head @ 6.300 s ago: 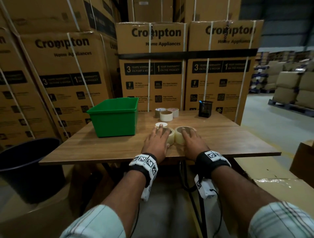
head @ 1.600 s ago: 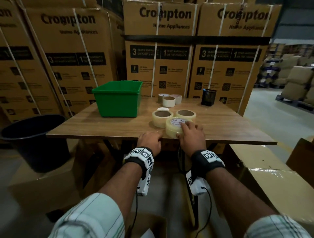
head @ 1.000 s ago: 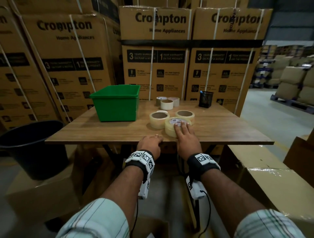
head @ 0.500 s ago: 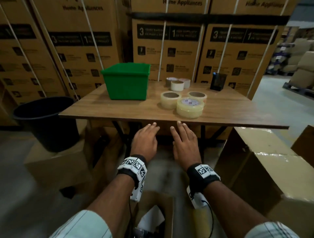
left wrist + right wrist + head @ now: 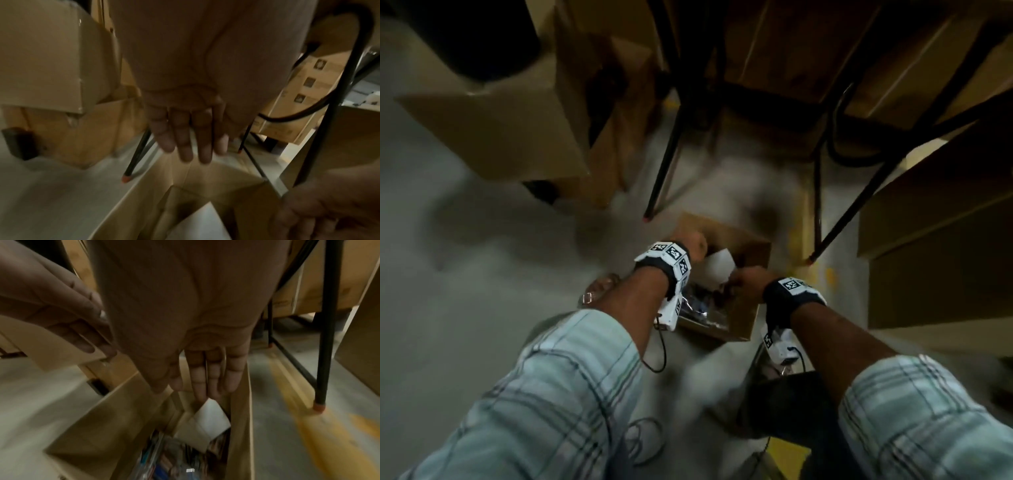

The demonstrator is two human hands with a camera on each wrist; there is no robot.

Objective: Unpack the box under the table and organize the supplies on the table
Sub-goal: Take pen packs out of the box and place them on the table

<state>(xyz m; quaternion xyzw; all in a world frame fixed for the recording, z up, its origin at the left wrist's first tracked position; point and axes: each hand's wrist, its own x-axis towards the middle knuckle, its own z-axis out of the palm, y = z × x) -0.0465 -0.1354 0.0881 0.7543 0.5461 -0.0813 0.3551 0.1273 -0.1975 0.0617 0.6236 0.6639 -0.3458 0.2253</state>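
Note:
A small open cardboard box [image 5: 739, 318] stands on the floor under the table. A white sheet of paper [image 5: 717, 265] and clear packets of stationery [image 5: 164, 459] lie inside it. My left hand [image 5: 695, 245] is at the box's far left side, its straight fingers [image 5: 185, 142] lying on a cardboard flap [image 5: 68, 353]. My right hand [image 5: 748, 277] reaches down into the box with fingers [image 5: 201, 382] straight, just above the white paper [image 5: 207, 420] and holding nothing. The table top and the tape rolls are out of view.
Black table legs with orange tips [image 5: 664, 164] [image 5: 852, 212] stand just beyond the box. Large cardboard boxes rise at the left [image 5: 517, 113] and right [image 5: 935, 240]. A black cable [image 5: 839, 144] hangs under the table. A yellow line [image 5: 308, 402] marks the floor.
The view has dropped from the table top to the floor beneath it. Both hands have left the table's front edge and gone down to the open box.

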